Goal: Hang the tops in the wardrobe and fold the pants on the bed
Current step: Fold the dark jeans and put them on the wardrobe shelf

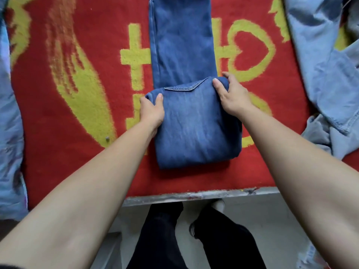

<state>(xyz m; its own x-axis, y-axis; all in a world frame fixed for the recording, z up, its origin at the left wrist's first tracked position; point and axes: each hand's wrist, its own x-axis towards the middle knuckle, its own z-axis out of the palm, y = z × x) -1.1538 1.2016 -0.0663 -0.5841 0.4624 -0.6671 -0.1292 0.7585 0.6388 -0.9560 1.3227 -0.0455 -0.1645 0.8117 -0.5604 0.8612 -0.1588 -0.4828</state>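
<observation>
One fold into the jeans (194, 121) (legs beyond fingertips unfolded); left hand (151, 111), right hand (231, 98) gripping the fold's corners.

Both bare forearms reach forward over the folded jeans (196, 125). The left hand (151, 111) grips their far left corner, thumb on top; the right hand (231, 96) clasps the far right corner, fingers (228, 75) curled over the fold.
</observation>
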